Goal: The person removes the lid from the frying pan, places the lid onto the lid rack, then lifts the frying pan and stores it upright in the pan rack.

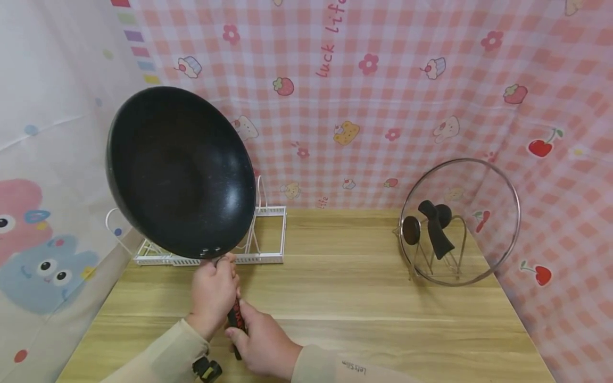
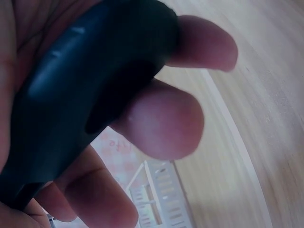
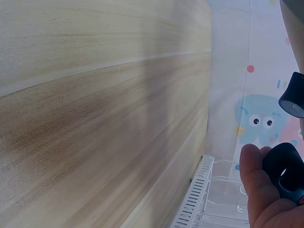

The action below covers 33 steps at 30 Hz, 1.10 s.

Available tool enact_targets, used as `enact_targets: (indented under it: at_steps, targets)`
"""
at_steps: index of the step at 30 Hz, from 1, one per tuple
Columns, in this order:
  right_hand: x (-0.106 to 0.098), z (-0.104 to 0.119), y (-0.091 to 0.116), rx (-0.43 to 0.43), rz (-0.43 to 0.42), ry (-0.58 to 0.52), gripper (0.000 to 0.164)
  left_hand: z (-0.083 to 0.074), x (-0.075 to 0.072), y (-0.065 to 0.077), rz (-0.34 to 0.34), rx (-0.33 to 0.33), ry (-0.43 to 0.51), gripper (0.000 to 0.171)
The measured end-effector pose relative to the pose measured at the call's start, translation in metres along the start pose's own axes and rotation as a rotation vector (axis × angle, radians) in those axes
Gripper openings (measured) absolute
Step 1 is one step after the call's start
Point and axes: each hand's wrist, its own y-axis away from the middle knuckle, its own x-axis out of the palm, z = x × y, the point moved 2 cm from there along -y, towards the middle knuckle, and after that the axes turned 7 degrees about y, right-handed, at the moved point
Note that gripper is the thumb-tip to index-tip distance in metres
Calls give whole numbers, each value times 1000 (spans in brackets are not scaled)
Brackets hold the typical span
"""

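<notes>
A black wok (image 1: 177, 165) is held up above the table, its dark inside facing me. Near the bowl, my left hand (image 1: 215, 290) grips the handle (image 1: 236, 319). Lower on that same handle, my right hand (image 1: 265, 340) holds on, its thumb along the side. The left wrist view shows the black handle (image 2: 95, 90) lying across the palm with fingers (image 2: 166, 121) around it. In the right wrist view, fingers (image 3: 261, 190) curl by the handle's end (image 3: 281, 166). The bowl hides part of the white wire rack (image 1: 268, 259) behind it.
At the right, a glass lid (image 1: 516, 213) with a metal rim and black handle (image 1: 437, 234) leans upright in a wire stand (image 1: 463, 234). Beneath everything is a wood-grain table (image 1: 354, 298). Checked cloth (image 1: 311, 122) hangs at the back and right, pale cloth (image 1: 52, 143) at left.
</notes>
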Motion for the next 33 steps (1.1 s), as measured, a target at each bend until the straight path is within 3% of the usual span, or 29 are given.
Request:
enact_targets:
  at_steps: [14, 24, 33]
  targets:
    - [3, 0, -1, 8, 25, -46, 17, 3, -2, -1, -26, 1, -33, 25]
    - [2, -3, -1, 24, 48, -79, 21, 1, -1, 1, -35, 4, -78, 26]
    - [1, -1, -2, 15, 35, -60, 23, -1, 0, 0, -36, 6, -37, 25]
